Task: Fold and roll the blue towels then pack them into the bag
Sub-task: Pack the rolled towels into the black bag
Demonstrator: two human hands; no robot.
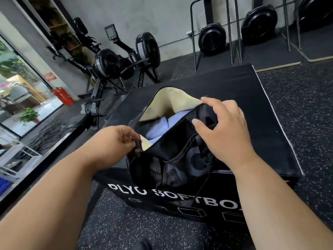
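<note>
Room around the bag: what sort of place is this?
Most likely a gym: rowing machines stand by the wall, the floor is speckled rubber, and the bag sits on a plyo soft box.

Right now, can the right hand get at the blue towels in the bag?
Probably yes. The right hand grips the bag at its near rim, beside the opening, and the blue towels lie exposed inside. The left hand pinches the opening's other end, holding it apart.

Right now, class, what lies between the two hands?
In the head view, the bag's open mouth lies between left hand and right hand, with blue towels showing inside.
</note>
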